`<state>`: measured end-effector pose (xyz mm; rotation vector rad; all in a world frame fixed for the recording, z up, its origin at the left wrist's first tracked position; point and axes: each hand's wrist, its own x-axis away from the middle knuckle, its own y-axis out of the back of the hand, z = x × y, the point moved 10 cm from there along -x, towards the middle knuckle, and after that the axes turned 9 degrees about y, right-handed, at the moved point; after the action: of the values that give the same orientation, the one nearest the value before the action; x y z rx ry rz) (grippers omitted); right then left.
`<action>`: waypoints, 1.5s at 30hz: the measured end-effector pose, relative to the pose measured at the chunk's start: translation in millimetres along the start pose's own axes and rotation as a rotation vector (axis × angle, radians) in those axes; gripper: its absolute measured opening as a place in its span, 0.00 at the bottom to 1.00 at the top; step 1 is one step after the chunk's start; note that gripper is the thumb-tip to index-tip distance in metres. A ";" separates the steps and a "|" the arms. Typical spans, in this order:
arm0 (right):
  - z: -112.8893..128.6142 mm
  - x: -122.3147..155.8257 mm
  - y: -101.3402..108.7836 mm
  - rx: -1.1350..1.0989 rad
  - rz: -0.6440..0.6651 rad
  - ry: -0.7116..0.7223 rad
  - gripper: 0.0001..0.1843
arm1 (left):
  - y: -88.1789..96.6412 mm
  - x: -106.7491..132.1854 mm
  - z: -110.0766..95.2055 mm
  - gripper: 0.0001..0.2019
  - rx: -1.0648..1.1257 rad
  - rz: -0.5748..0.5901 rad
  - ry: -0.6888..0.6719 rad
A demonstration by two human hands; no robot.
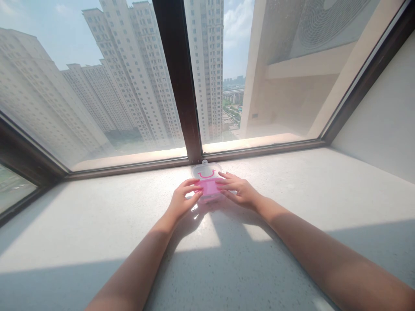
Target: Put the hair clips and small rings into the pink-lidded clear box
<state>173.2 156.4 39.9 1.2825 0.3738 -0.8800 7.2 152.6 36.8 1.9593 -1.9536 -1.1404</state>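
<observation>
A small clear plastic box (pixel 207 172) with pink contents and a pink U-shaped mark on its lid rests on the white windowsill (pixel 292 190), close to the window's dark centre post. My left hand (pixel 182 202) grips its left side with curled fingers. From the other side, my right hand (pixel 238 192) holds it, fingers laid over the top and right edge. Both hands touch the box at once.
A large window with a dark frame (pixel 178 82) runs along the sill's far edge, tall buildings beyond. A white wall (pixel 382 116) closes the right end. Sunlight and shadow bands cross the sill.
</observation>
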 end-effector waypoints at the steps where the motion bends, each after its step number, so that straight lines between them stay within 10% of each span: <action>1: -0.3 0.0 -1.1 0.017 0.014 -0.001 0.15 | -0.1 -0.5 1.1 0.10 0.002 0.001 0.008; 45: 10.6 -0.7 -5.4 0.188 0.054 0.041 0.14 | 1.5 1.9 -4.0 0.12 -0.095 -0.001 -0.023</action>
<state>166.4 146.6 39.8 1.4790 0.2919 -0.8593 8.1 149.0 39.8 1.9084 -1.8727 -1.2373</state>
